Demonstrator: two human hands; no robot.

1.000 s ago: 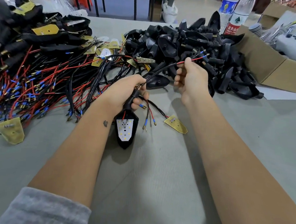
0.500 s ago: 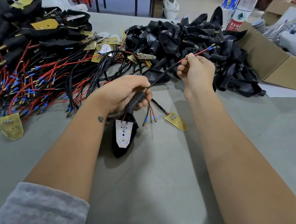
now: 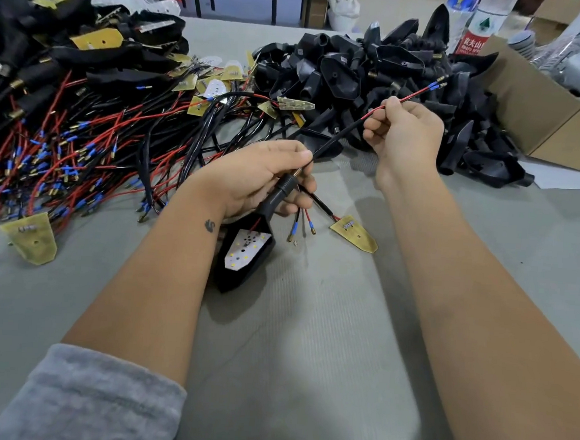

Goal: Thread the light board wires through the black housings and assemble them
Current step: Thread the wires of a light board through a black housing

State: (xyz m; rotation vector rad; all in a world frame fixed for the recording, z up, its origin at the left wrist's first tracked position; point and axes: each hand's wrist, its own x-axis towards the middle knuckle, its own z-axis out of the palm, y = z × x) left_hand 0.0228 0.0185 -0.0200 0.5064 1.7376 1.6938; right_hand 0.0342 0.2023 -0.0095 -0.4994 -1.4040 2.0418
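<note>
Now the left hand [image 3: 260, 180] grips the black housing [image 3: 245, 251] by its stem, light board [image 3: 247, 249] seated inside, while the right hand [image 3: 406, 135] pinches the threaded wires [image 3: 378, 111].

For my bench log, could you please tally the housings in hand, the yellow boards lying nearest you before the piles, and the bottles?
Housing in the left hand: 1
Yellow boards: 2
Bottles: 2
Total: 5

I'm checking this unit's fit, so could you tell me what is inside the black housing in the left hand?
A white light board lies in the housing, a red wire running into its stem. The left hand covers the stem.
</note>
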